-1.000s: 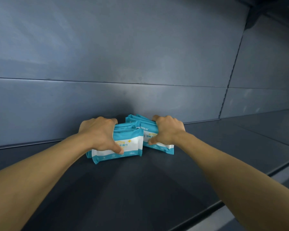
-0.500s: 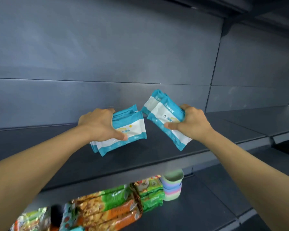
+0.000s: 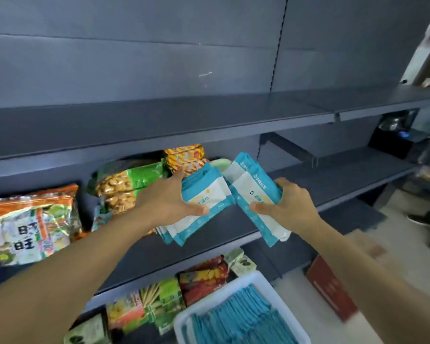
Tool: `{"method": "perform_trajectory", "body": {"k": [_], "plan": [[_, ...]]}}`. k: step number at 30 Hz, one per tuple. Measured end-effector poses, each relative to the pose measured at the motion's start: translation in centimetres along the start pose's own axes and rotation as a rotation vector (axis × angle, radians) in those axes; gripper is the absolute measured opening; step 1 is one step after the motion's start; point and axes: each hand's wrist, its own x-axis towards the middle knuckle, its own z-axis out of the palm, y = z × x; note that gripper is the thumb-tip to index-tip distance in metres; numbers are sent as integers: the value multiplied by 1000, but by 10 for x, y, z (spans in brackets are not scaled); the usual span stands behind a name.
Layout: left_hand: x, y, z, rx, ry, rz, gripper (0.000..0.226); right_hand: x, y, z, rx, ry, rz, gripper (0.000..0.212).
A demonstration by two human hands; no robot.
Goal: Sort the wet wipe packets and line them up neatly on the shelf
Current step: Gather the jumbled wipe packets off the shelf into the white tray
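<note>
Wipe packets (image 3: 204,202), seemingly several, in left hand (image 3: 169,202)

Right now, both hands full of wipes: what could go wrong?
1. The left hand grips a fanned stack of wet wipe packets; the lower ones could slip out.
2. The right hand holds its wet wipe bundle tilted, so packets may slide.
3. Anything dropped may miss the white bin below.

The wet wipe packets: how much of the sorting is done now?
Done: nothing visible; the upper shelf holds no packets. In hand: the left hand and right hand each grip a stack of packets. Left: many more wait in the white bin.
</note>
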Motion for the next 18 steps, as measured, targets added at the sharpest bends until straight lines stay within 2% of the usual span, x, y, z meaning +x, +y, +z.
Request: {"method": "perform_trajectory", "body": {"k": [7,12,18], "plan": [[-19,-27,130,-99,-271,-53,103,-47,89,73,-15,-112,267,48],[-39,-63,225,-98,-394,-106,87,-78,155,143,-48,-181,429,50],[-54,-92,326,-74,-529,-180,93,-104,231,223,-98,-294,589,48]]}}
